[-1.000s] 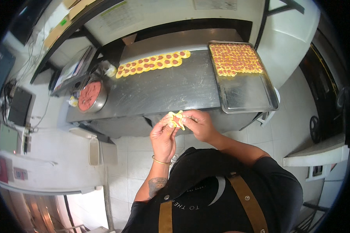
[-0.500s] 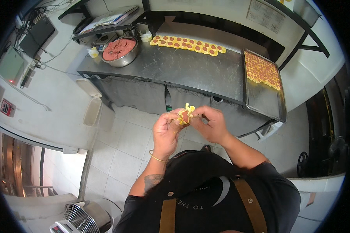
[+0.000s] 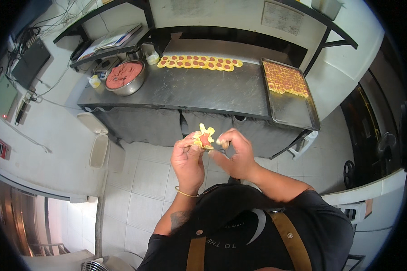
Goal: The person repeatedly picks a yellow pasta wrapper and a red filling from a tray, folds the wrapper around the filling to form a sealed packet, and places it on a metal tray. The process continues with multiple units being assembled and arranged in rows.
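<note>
Out in front of my body, my left hand (image 3: 188, 165) pinches an open-topped dumpling (image 3: 205, 139) between thumb and fingers. Its yellow wrapper has a wavy, ruffled edge around pink meat filling. Just right of it is my right hand (image 3: 240, 155), thumb and curled forefinger apart, holding nothing that I can see; its thumb is blurred. On the metal worktable beyond both hands, yellow wrapper rounds (image 3: 199, 63) lie in overlapping rows, each with a dab of meat. Further left, ground pink meat (image 3: 123, 75) fills a steel bowl (image 3: 133, 86).
A metal tray (image 3: 295, 112) at the table's right end holds close-packed dumplings (image 3: 285, 79) in its far part. Small containers (image 3: 94, 81) stand by the bowl. Grey cloth (image 3: 144, 124) hangs below the steel worktable (image 3: 181, 92). Papers lie on a shelf (image 3: 108, 47) at the back left.
My right hand has come off the dumpling and moved slightly right, its fingers parting. The left hand keeps hold, and the wrapper's edge looks more spread. The whole view has shifted a little.
</note>
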### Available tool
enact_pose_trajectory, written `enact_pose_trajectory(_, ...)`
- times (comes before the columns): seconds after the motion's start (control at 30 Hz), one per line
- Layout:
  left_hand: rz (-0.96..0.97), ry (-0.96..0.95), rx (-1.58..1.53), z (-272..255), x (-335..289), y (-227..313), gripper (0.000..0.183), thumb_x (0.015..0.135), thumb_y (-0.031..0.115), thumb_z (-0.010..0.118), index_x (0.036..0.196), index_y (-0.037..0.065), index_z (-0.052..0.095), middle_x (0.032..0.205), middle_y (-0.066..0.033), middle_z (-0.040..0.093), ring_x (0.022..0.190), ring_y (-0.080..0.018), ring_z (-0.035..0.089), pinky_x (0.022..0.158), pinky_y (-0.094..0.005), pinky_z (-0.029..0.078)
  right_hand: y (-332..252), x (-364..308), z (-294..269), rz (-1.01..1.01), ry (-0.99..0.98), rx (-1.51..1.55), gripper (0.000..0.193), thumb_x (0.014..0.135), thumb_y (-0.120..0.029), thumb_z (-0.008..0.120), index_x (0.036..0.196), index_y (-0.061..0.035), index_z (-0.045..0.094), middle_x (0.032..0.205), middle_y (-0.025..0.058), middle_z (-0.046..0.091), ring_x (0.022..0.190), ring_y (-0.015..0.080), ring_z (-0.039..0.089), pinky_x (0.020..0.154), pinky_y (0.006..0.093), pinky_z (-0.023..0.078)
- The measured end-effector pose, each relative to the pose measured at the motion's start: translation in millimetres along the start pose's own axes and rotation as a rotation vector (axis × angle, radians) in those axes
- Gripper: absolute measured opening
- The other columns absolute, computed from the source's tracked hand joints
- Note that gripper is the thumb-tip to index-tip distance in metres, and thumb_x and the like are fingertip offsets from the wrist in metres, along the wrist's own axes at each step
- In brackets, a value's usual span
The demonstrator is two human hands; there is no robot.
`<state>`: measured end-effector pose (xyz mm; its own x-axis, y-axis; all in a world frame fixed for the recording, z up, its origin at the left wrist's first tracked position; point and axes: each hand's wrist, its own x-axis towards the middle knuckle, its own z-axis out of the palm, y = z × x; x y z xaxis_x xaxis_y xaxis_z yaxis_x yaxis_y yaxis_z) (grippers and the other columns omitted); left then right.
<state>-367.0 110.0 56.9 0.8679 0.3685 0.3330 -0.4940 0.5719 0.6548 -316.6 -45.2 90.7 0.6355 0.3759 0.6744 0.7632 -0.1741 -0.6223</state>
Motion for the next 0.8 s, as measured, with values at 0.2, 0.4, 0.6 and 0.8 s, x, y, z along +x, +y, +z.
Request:
enact_pose_trajectory(0.2, -0.238, -0.071, -0.162, 3, 1, -17, 0.015, 0.103, 0.009, 0.063, 0.115, 0.001, 0.067, 0.127, -0.0116, 0.068, 0.115, -0.0198, 0.066, 0.098, -0.0351, 0.055, -9, 30, 3, 0.39, -0.199, 0.536, 0.096, 0.077, -0.027, 0.093, 0.154, -0.0007, 0.041, 0.112, 0.0114, 0.071, 0.104, 0.0175, 0.066, 0.098, 0.0316, 0.051)
enact_pose_trajectory(0.4, -0.339, -0.003, -0.183, 17, 10, -33, 0.018, 0.104, 0.011, 0.062, 0.118, 0.001, 0.067, 0.122, -0.0077, 0.069, 0.111, -0.0181, 0.066, 0.099, -0.0353, 0.054, -9, 22, 16, 0.453, 0.032, 0.521, 0.068, 0.088, -0.015, 0.081, 0.145, 0.0038, 0.049, 0.114, 0.0121, 0.072, 0.106, 0.0141, 0.067, 0.095, 0.0309, 0.053)
enact_pose_trajectory(0.6, -0.463, -0.03, -0.191, 34, 16, -50, 0.037, 0.108, 0.026, 0.057, 0.135, 0.0, 0.057, 0.131, -0.0096, 0.065, 0.119, -0.0213, 0.064, 0.107, -0.0361, 0.051, 24, 16, 4, 0.465, 0.129, 0.549, 0.056, 0.089, -0.014, 0.08, 0.135, 0.001, 0.052, 0.106, 0.0072, 0.069, 0.1, 0.0136, 0.064, 0.094, 0.0317, 0.052)
enact_pose_trajectory(0.8, -0.52, -0.048, -0.191, 58, 30, -79, 0.027, 0.103, 0.009, 0.062, 0.129, 0.0, 0.063, 0.132, -0.0128, 0.067, 0.124, -0.0245, 0.063, 0.111, -0.0383, 0.048, 67, 16, -42, 0.549, 0.003, 0.549, 0.053, 0.087, -0.017, 0.08, 0.13, -0.0037, 0.054, 0.108, 0.0061, 0.066, 0.099, 0.014, 0.063, 0.091, 0.0319, 0.052)
